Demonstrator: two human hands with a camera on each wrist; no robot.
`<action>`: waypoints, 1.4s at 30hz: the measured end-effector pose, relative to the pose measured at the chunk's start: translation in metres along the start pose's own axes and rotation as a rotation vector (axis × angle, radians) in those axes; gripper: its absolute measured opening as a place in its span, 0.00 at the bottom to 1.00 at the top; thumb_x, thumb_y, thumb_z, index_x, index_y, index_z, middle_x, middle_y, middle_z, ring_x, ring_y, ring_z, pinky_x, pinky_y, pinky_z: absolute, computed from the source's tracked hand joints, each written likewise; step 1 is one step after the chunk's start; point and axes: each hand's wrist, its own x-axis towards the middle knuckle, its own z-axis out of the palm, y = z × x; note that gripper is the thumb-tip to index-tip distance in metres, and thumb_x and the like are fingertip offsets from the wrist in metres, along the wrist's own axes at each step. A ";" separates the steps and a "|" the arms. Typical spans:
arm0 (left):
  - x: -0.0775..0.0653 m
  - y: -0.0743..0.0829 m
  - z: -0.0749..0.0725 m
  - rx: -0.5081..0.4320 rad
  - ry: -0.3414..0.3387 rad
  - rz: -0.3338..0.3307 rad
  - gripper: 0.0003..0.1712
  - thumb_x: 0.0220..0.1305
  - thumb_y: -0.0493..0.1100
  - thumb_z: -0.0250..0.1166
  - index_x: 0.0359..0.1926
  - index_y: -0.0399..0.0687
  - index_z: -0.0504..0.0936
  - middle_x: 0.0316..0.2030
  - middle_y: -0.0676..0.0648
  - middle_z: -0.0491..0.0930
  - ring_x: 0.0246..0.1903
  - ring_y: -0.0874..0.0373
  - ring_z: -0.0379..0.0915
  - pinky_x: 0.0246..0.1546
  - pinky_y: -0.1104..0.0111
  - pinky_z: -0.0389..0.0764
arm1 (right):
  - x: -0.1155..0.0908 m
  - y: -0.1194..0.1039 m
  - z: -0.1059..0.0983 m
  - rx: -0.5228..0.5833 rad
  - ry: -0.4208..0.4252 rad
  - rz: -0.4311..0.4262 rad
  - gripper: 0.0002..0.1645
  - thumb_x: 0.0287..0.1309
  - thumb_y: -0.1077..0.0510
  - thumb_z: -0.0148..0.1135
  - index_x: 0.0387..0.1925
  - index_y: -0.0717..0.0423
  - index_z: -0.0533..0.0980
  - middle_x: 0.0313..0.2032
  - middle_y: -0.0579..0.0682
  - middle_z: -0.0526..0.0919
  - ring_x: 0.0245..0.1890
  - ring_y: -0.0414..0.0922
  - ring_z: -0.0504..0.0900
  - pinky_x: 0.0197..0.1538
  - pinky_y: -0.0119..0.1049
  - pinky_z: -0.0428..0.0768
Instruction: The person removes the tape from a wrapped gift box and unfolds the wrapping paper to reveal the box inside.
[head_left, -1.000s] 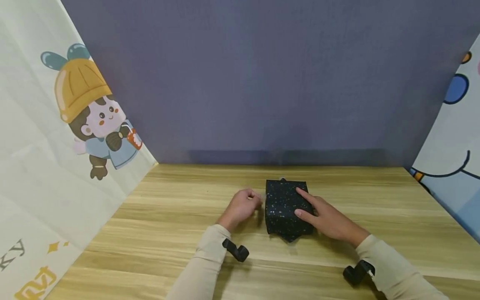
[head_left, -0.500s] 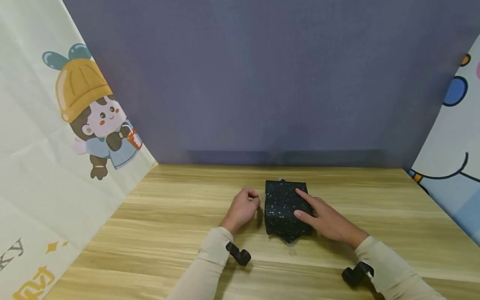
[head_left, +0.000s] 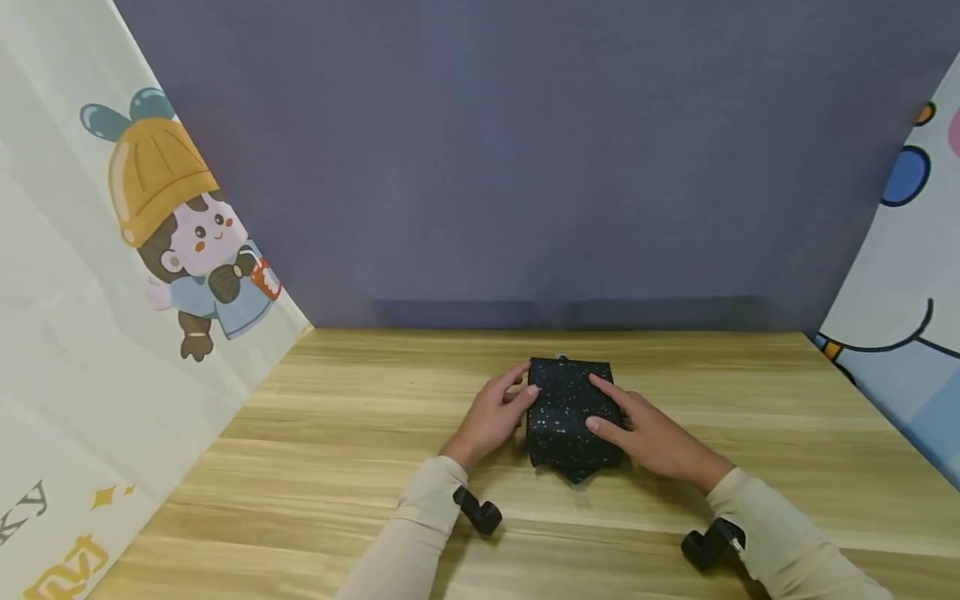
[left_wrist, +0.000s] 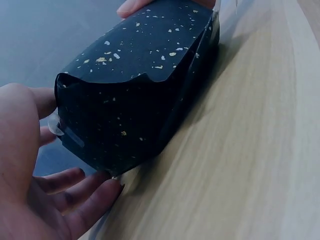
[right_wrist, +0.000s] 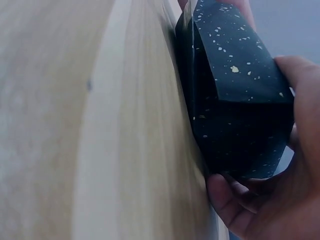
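Observation:
A box wrapped in black paper with light specks (head_left: 570, 412) sits on the wooden table between both hands. At its left end, my left hand (head_left: 491, 417) has the thumb on the top edge and the other fingers fairly straight against the end. A small clear strip, like tape (left_wrist: 55, 125), shows on that end in the left wrist view. My right hand (head_left: 663, 437) grips the opposite end; its thumb and index finger rest on top, while other fingers bend round the lower edge in the right wrist view. Folded paper forms a pointed flap (head_left: 576, 475) on the near side.
Wood-grain tabletop (head_left: 337, 500) surrounds the box. Behind it rises a dark blue-grey backdrop (head_left: 480, 167), with printed cloth panels (head_left: 67, 333) at the left and right. Each sleeve carries a small black wrist mount (head_left: 477, 510).
My left hand was beside the box with its fingertips together; it has spread its thumb and fingers and now touches the left end. The right hand keeps its hold.

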 end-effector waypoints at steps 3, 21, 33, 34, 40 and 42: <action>0.000 -0.001 0.001 0.026 0.006 0.010 0.30 0.77 0.56 0.53 0.76 0.58 0.65 0.65 0.39 0.70 0.56 0.50 0.77 0.55 0.54 0.76 | 0.000 0.001 0.000 0.006 -0.003 -0.001 0.48 0.68 0.29 0.51 0.80 0.41 0.49 0.74 0.65 0.55 0.72 0.66 0.56 0.64 0.71 0.59; -0.001 0.006 -0.004 0.095 -0.015 -0.020 0.31 0.69 0.49 0.57 0.73 0.68 0.69 0.63 0.49 0.71 0.54 0.55 0.72 0.56 0.56 0.72 | -0.012 0.002 -0.014 0.052 0.010 0.038 0.46 0.71 0.33 0.51 0.80 0.41 0.48 0.77 0.63 0.49 0.71 0.70 0.56 0.61 0.72 0.63; 0.002 0.015 0.001 0.159 -0.003 -0.022 0.30 0.66 0.45 0.54 0.69 0.59 0.74 0.69 0.38 0.65 0.61 0.48 0.71 0.62 0.56 0.71 | -0.021 -0.001 -0.036 -0.096 0.048 -0.053 0.48 0.72 0.38 0.53 0.81 0.46 0.42 0.75 0.69 0.45 0.60 0.69 0.73 0.54 0.65 0.75; 0.001 0.015 0.001 0.164 -0.002 -0.023 0.30 0.66 0.45 0.54 0.70 0.58 0.74 0.69 0.38 0.65 0.61 0.48 0.71 0.62 0.57 0.71 | -0.022 -0.002 -0.037 -0.127 0.047 -0.070 0.48 0.72 0.38 0.54 0.81 0.43 0.42 0.75 0.69 0.43 0.61 0.68 0.72 0.54 0.65 0.75; 0.001 0.015 0.003 0.179 0.001 -0.016 0.31 0.66 0.43 0.53 0.70 0.57 0.73 0.64 0.45 0.70 0.59 0.53 0.71 0.61 0.60 0.72 | -0.025 -0.016 -0.042 -0.348 0.050 -0.206 0.45 0.72 0.47 0.59 0.80 0.35 0.47 0.77 0.64 0.37 0.70 0.70 0.57 0.56 0.70 0.69; 0.001 0.015 0.004 0.181 0.002 -0.016 0.31 0.66 0.44 0.53 0.70 0.58 0.73 0.62 0.46 0.71 0.59 0.54 0.71 0.61 0.60 0.72 | -0.025 -0.020 -0.041 -0.432 0.074 -0.276 0.45 0.70 0.53 0.62 0.80 0.35 0.50 0.77 0.64 0.41 0.69 0.70 0.58 0.57 0.70 0.68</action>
